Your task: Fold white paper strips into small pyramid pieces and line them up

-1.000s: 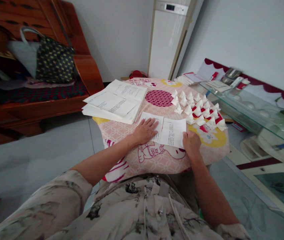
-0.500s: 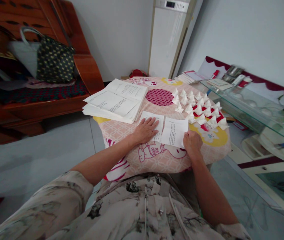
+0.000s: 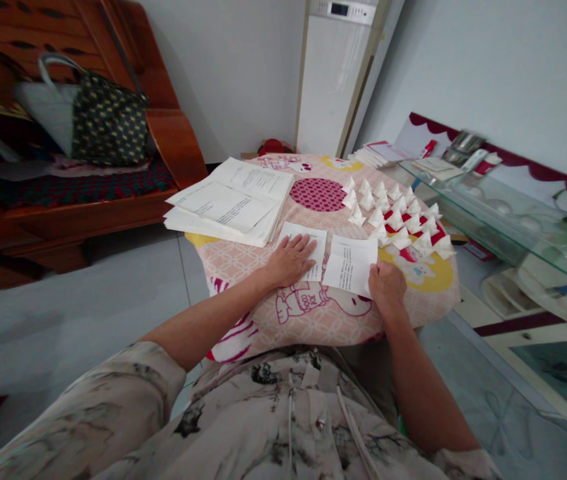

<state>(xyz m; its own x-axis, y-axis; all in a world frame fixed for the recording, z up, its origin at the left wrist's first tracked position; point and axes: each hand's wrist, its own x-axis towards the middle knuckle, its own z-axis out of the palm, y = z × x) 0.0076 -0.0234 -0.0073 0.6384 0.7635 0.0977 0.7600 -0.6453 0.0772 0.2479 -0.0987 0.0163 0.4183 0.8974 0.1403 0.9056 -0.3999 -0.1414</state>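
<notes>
A printed paper sheet lies on the pink patterned table (image 3: 313, 320). It is now in two pieces. My left hand (image 3: 290, 260) lies flat, fingers spread, on the left piece (image 3: 313, 241). My right hand (image 3: 386, 287) pinches the near right corner of the right piece (image 3: 350, 265), which has pulled a little away from the left one. Beyond them, several small white folded paper shapes (image 3: 396, 217) sit in rows.
A thick stack of printed sheets (image 3: 230, 203) lies at the table's far left. A glass-topped stand (image 3: 503, 213) with small items runs along the right. A wooden bench (image 3: 73, 193) with a dark bag (image 3: 108, 120) stands left; a white floor unit (image 3: 336, 73) is behind.
The right piece of paper has separated from the left piece and shifted right with my right hand. My left hand has stayed pressed on the left piece.
</notes>
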